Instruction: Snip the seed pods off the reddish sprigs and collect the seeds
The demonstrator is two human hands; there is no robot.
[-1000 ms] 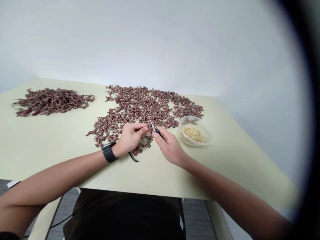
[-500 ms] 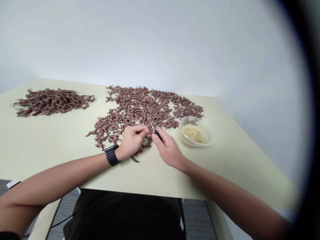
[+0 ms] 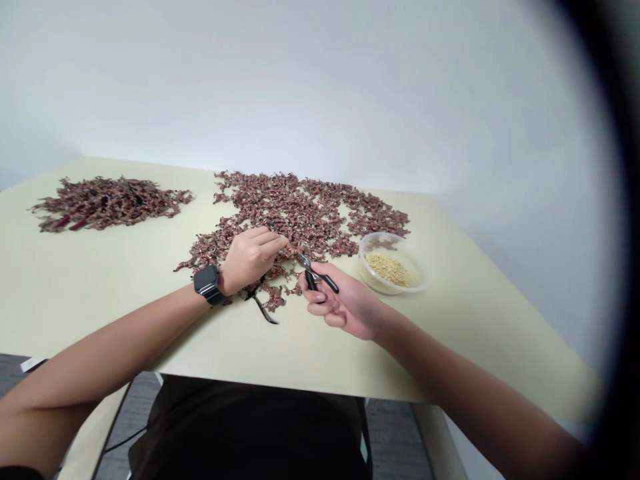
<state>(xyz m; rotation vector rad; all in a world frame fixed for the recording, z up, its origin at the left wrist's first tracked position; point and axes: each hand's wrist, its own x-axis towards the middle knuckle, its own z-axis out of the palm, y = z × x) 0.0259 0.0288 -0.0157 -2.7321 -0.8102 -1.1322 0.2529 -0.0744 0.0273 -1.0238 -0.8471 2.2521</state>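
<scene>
My right hand (image 3: pixel 340 303) is closed around black-handled pliers (image 3: pixel 320 279), whose handles are spread apart. The metal jaws point up and left toward my left fingertips. My left hand (image 3: pixel 254 259), with a dark watch on its wrist, is in a pinch, palm turned down. Between its fingertips and the jaws is a small reddish-brown piece (image 3: pixel 293 249), hard to separate from the pile behind. A spread of many such brown figure-like pieces (image 3: pixel 280 203) lies beneath and beyond both hands. Near my left wrist a curved black handle (image 3: pixel 265 311) of another tool lies on the table, partly hidden.
Right of the pile stands a clear plastic bowl (image 3: pixel 421 283) with small yellow bits (image 3: pixel 389 269) in it. Another heap of brown pieces (image 3: pixel 113 203), with dark red bits at its front, is at the left. The pale table (image 3: pixel 310 360) meets a white wall.
My left hand has turned palm down and shifted slightly left. My right hand has rotated and moved a little down and right, and the pliers' handles have opened.
</scene>
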